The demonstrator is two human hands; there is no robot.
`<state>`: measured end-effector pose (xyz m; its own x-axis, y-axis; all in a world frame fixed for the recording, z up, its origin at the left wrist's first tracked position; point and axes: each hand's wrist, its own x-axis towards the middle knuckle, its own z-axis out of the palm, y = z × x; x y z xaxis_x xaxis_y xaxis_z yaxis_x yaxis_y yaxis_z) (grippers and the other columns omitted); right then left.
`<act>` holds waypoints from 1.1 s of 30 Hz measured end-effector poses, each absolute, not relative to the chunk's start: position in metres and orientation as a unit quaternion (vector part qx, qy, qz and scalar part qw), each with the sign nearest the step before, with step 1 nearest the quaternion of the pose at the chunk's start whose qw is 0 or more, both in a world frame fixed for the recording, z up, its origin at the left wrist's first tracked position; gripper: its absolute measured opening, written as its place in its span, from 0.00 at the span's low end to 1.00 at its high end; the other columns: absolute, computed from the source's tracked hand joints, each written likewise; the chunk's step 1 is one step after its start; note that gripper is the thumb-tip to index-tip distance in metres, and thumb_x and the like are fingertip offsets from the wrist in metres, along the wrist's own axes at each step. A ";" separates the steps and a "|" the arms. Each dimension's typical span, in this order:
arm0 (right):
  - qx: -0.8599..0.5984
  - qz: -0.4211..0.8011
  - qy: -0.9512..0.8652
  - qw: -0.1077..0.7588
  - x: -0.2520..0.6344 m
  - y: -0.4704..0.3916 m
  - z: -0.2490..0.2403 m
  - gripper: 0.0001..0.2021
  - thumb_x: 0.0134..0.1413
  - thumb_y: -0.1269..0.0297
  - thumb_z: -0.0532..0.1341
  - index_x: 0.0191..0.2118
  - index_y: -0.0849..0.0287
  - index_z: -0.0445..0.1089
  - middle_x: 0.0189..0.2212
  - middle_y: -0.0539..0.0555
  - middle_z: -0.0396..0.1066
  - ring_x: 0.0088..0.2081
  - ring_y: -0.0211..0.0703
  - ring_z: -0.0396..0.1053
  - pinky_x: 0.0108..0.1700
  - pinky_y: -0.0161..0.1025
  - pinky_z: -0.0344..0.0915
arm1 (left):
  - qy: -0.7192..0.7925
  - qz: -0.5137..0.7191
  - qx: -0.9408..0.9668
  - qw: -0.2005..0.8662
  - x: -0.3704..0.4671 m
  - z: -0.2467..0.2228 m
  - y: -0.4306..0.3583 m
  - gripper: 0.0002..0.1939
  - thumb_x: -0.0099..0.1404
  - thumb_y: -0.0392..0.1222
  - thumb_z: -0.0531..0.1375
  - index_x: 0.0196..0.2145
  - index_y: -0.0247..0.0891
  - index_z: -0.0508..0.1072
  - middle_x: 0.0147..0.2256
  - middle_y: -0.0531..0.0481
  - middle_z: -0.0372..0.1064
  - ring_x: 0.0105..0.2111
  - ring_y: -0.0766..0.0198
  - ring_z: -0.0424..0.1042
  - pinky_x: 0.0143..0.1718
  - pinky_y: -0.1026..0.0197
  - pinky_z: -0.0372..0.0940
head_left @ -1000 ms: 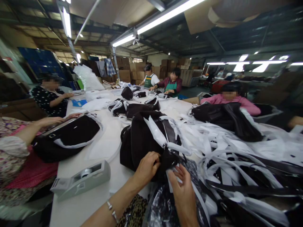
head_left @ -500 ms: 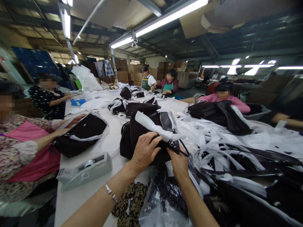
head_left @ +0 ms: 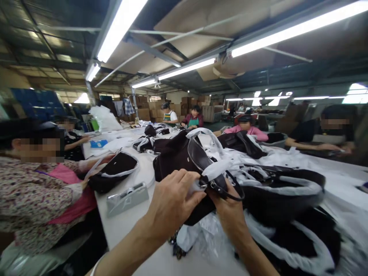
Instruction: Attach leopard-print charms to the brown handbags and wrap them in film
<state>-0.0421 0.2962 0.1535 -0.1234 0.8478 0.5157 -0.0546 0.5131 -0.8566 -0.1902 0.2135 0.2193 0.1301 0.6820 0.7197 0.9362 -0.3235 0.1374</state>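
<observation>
A black handbag (head_left: pixel 172 155) with a zipper and metal fittings is held up in front of me, above the table. White wrapping (head_left: pixel 215 168) covers part of its strap. My left hand (head_left: pixel 176 197) is closed at the near side of the bag, with thumb and fingers pinching the white wrapping beside a metal fitting. Gripping the bag by its strap end is my right hand (head_left: pixel 228 205); a thin black loop (head_left: pixel 240 191) hangs over it. The right fingertips are partly hidden behind the bag.
A grey tape dispenser (head_left: pixel 129 201) stands on the white table (head_left: pixel 126 230) at left. More black bags (head_left: pixel 283 195) with wrapped straps are piled at right. Clear plastic (head_left: pixel 212 234) lies below my hands. A co-worker (head_left: pixel 66 191) at left handles another black bag (head_left: pixel 115 172); other people sit around.
My view has shifted and tilted up. The bag has turned and come nearer, showing more of its zipper. My left hand has moved to the strap end and pinches the wrapping there.
</observation>
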 end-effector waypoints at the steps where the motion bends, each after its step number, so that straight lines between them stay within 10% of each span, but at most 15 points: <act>1: -0.308 0.388 -0.637 0.591 -0.032 0.276 0.157 0.13 0.52 0.59 0.65 0.43 0.57 0.72 0.36 0.53 0.76 0.39 0.48 0.71 0.42 0.41 0.67 | -0.555 -0.385 -0.726 0.131 -0.181 0.219 0.195 0.13 0.60 0.42 0.66 0.42 0.43 0.70 0.38 0.52 0.70 0.38 0.60 0.70 0.40 0.59 0.66; 6: -0.303 0.397 -0.629 0.596 0.008 0.184 0.155 0.13 0.52 0.59 0.66 0.43 0.58 0.73 0.37 0.53 0.76 0.39 0.48 0.70 0.43 0.43 0.67 | -0.540 -0.464 -0.701 -0.021 -0.141 0.202 0.111 0.12 0.56 0.38 0.67 0.33 0.40 0.66 0.33 0.55 0.64 0.33 0.65 0.67 0.36 0.63 0.64; 15: -0.341 0.387 -0.672 0.532 0.069 0.085 0.110 0.11 0.53 0.60 0.65 0.41 0.58 0.73 0.36 0.52 0.74 0.38 0.47 0.69 0.43 0.41 0.66 | -0.444 -0.524 -0.726 0.019 -0.098 0.110 0.014 0.15 0.61 0.34 0.64 0.39 0.42 0.60 0.40 0.48 0.64 0.40 0.62 0.69 0.42 0.60 0.67; 24: -0.391 0.463 -0.623 0.495 0.113 0.064 0.036 0.15 0.49 0.61 0.66 0.44 0.58 0.75 0.38 0.53 0.76 0.41 0.50 0.70 0.46 0.46 0.66 | -0.410 -0.410 -0.811 0.082 -0.064 0.028 0.004 0.22 0.66 0.30 0.55 0.56 0.45 0.59 0.38 0.48 0.64 0.35 0.63 0.68 0.36 0.62 0.70; 33: -0.434 0.486 -0.554 0.518 0.135 0.068 0.010 0.17 0.45 0.62 0.68 0.43 0.59 0.75 0.40 0.54 0.75 0.43 0.51 0.69 0.49 0.48 0.65 | -0.437 -0.394 -0.808 0.000 -0.044 -0.012 0.021 0.13 0.64 0.33 0.57 0.45 0.42 0.63 0.39 0.47 0.66 0.37 0.63 0.70 0.38 0.63 0.70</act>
<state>0.1345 0.0678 0.0102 -0.0864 0.9846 0.1522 -0.0214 0.1509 -0.9883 -0.0441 0.0212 -0.0122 0.3072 0.7066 0.6375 0.7066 -0.6181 0.3446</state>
